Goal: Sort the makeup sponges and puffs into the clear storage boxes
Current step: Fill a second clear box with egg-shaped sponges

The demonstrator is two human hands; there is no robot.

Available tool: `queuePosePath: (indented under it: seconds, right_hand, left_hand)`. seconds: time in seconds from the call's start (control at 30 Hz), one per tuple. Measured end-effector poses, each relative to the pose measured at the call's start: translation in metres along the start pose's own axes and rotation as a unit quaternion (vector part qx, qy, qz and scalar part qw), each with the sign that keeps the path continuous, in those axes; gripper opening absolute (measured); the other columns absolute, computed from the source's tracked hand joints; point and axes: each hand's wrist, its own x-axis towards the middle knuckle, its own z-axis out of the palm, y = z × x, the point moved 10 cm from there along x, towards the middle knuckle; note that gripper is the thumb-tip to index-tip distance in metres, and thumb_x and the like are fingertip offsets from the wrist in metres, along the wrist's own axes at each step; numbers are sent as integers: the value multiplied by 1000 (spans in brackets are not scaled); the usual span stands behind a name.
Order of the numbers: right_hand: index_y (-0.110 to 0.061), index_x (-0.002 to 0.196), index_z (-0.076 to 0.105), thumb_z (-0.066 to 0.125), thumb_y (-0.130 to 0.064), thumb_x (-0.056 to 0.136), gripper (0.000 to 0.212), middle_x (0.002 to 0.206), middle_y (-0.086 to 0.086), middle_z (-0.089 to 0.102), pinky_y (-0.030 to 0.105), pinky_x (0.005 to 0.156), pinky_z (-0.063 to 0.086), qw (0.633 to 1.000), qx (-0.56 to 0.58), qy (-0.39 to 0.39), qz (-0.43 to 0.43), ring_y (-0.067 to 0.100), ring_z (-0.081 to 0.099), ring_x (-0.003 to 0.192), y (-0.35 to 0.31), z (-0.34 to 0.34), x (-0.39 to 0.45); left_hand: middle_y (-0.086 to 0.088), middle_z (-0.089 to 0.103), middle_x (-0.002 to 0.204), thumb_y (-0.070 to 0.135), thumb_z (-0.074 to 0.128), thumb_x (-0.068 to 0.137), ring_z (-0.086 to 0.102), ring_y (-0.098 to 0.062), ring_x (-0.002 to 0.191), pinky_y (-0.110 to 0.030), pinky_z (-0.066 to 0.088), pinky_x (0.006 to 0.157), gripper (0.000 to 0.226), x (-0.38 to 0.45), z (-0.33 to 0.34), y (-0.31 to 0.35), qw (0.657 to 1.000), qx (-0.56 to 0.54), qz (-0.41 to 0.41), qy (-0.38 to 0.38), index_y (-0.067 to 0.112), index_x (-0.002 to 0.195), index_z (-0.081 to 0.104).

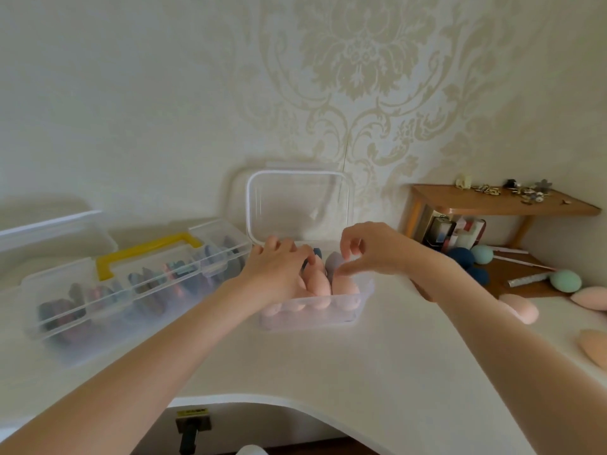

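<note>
A clear storage box (pixel 315 320) stands at the middle of the white table, its lid (pixel 297 205) tipped up against the wall. Inside lie several pink egg-shaped sponges (pixel 320 285), a grey sponge (pixel 332 261) and a dark blue one (pixel 317 252). My left hand (pixel 276 270) reaches into the box from the left, fingers resting on the pink sponges. My right hand (pixel 371 247) hovers over the box's right side with fingers loosely curled, thumb and fingertips close by the grey sponge. Loose sponges lie at the right: pink (pixel 522 310), teal (pixel 565 280), peach (pixel 594 351).
A long clear organiser with a yellow handle (pixel 144 249) sits to the left, full of dark puffs, with another clear lid (pixel 49 224) behind it. A wooden shelf (pixel 492 205) with small trinkets stands at the right; dark blue (pixel 461 257) and teal (pixel 482 254) sponges lie beneath it.
</note>
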Motion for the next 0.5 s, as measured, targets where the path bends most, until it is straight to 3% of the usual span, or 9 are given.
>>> queuePosePath:
  seconds: [0.1, 0.13, 0.23, 0.33, 0.4, 0.5]
  right_hand:
    - [-15, 82, 64, 66, -23, 85, 9, 86, 3, 65, 21, 68, 42, 986, 123, 107, 46, 14, 55, 78, 39, -24, 9]
    - [-12, 89, 66, 61, -17, 88, 6, 90, 4, 65, 23, 71, 44, 982, 138, 107, 69, 17, 57, 82, 52, -19, 12]
    - [-12, 97, 67, 54, 1, 89, 21, 96, 1, 66, 25, 81, 49, 966, 248, 21, 73, 21, 62, 92, 60, 25, 24]
    - [-10, 102, 66, 49, -4, 94, 20, 98, 3, 67, 22, 82, 50, 925, 364, -75, 74, 16, 63, 92, 47, 62, 30]
    - [-9, 104, 64, 43, -8, 98, 22, 99, 3, 67, 18, 77, 51, 906, 396, -128, 82, 12, 63, 89, 40, 75, 33]
    - [-4, 121, 59, 37, -7, 99, 31, 110, 5, 66, 14, 77, 53, 905, 384, -168, 76, 12, 64, 95, 30, 80, 36]
  left_hand:
    - [0, 42, 126, 43, 49, 84, 32, -24, 120, -36, 28, 96, 47, -2, 0, -2, 1000, 5, 5, 3, 30, 128, 38]
    - [0, 42, 126, 45, 51, 83, 32, -24, 119, -35, 28, 96, 48, -3, 1, -2, 1000, 6, 7, 3, 30, 128, 38]
    - [2, 41, 126, 49, 57, 79, 32, -23, 119, -34, 27, 97, 55, -6, 3, -7, 1000, 5, 6, -1, 33, 127, 38]
    - [2, 41, 128, 50, 58, 79, 32, -23, 119, -34, 28, 96, 56, -10, 2, -12, 1000, 8, 6, 0, 34, 128, 38]
    - [2, 41, 127, 50, 58, 79, 32, -23, 119, -33, 27, 94, 56, -12, 3, -17, 1000, 8, 3, 0, 34, 128, 38]
    - [2, 41, 127, 46, 57, 82, 33, -23, 117, -34, 28, 93, 51, -14, 2, -23, 1000, 15, -4, 6, 35, 128, 37]
